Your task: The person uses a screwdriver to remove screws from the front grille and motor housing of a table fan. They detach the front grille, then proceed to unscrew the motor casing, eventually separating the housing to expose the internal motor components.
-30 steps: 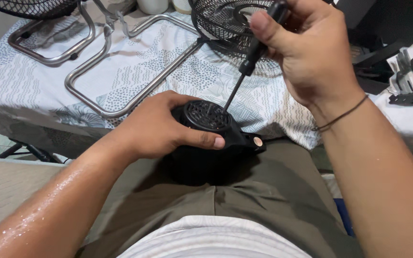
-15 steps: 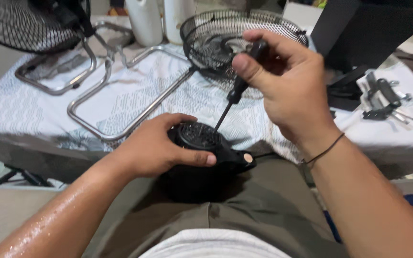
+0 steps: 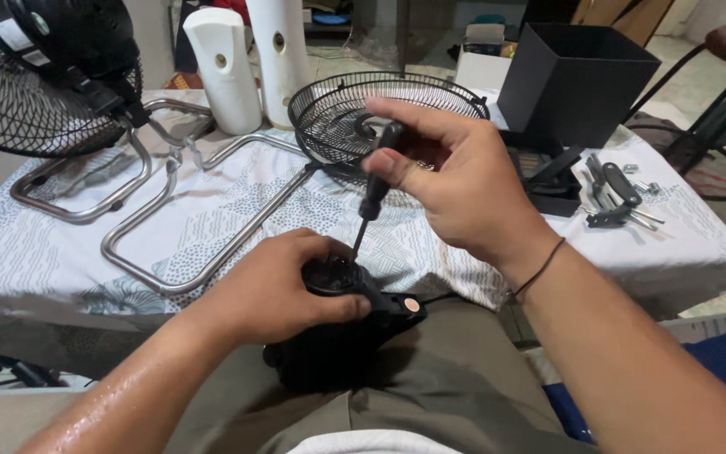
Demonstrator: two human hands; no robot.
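A black fan motor housing (image 3: 355, 324) rests on my lap at the table's near edge. My left hand (image 3: 275, 290) wraps over its left side and holds it steady. My right hand (image 3: 451, 181) grips a black-handled screwdriver (image 3: 373, 197), held nearly upright with its tip down on the top of the housing. A small round copper-coloured spot shows on the housing's right end.
The table carries a patterned white cloth (image 3: 237, 210). On it lie a black wire fan grille (image 3: 380, 113), a bent metal tube stand (image 3: 170, 227), a whole fan (image 3: 44, 76) at the left, two white dispensers (image 3: 224, 67), a black box (image 3: 573, 80) and loose tools with screws (image 3: 619, 197).
The view has tilted up, so more of the table's far side shows. My right hand has lowered the screwdriver tip onto the housing; my left hand keeps its hold.
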